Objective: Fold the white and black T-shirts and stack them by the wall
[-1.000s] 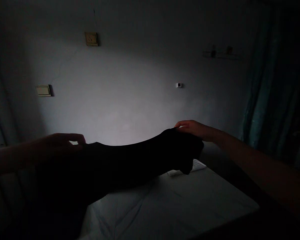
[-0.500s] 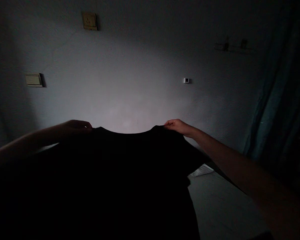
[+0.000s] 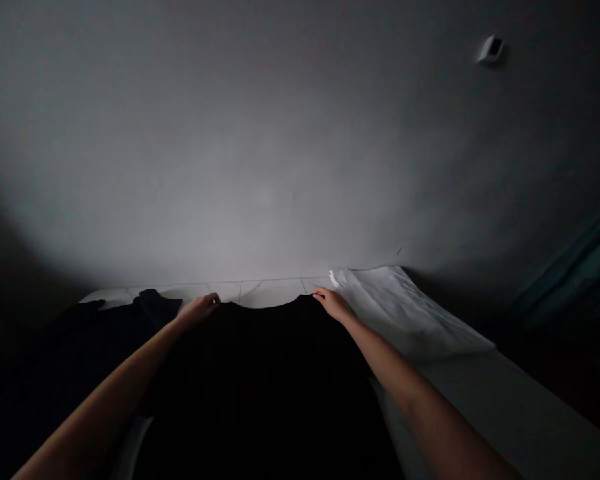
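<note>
A black shirt [image 3: 270, 373] is stretched between my two hands, its curved neckline at the top and its body hanging down toward me. My left hand [image 3: 204, 308] pinches the shoulder on the left of the neckline. On the other side, my right hand [image 3: 331, 303] pinches the right shoulder between thumb and fingers. The shirt's lower part runs out of the bottom of the view, and its folds are lost in the dark.
White folded cloth [image 3: 405, 310] lies right of my right hand on a pale surface [image 3: 510, 393]. Dark clothing [image 3: 105, 340] lies at the left. Behind is a grey wall [image 3: 260, 147] with a small white device [image 3: 491, 50]; a teal curtain [image 3: 575, 267] hangs right.
The view has tilted down, bringing the white cloth and dark clothing into sight. Both hands have lowered with the shirt and come somewhat closer together, still gripping its shoulders.
</note>
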Motion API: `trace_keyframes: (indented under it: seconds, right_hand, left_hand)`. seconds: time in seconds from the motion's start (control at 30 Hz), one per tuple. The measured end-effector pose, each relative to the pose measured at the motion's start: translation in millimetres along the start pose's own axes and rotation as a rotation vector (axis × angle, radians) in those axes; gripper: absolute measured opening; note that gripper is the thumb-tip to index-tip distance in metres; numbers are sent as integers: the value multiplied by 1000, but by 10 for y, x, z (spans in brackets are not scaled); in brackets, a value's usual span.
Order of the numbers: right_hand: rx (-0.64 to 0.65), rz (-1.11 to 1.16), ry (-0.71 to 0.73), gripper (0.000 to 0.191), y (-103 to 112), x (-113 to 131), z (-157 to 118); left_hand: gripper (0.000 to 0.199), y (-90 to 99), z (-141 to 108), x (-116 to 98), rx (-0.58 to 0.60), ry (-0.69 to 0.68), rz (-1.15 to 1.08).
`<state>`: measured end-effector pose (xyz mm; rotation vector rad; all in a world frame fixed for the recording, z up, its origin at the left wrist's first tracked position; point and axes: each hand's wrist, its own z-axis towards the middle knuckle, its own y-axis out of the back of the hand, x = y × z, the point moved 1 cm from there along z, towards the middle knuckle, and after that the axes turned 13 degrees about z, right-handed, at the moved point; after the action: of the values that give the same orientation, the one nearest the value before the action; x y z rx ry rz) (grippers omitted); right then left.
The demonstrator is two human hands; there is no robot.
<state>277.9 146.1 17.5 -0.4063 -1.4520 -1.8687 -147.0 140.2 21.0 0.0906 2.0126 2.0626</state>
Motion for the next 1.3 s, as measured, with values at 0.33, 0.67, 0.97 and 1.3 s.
trace_keyframes:
  seconds: [0.33, 0.67, 0.97, 1.3]
  right_hand:
    - [14, -324, -177, 25, -211, -293, 682]
    - [137, -506, -87, 23, -188, -299, 806]
    - [-67, -309, -287, 20, 529, -536, -2]
    - [-74, 109, -141, 14, 750, -112, -1932]
  left_hand:
    - [27, 65, 589, 150, -34, 28, 219]
    - [25, 25, 754, -63, -129, 0, 499]
    - [31, 140, -533, -656, -242, -151, 423]
    - [34, -79, -2588, -773, -204, -133, 165]
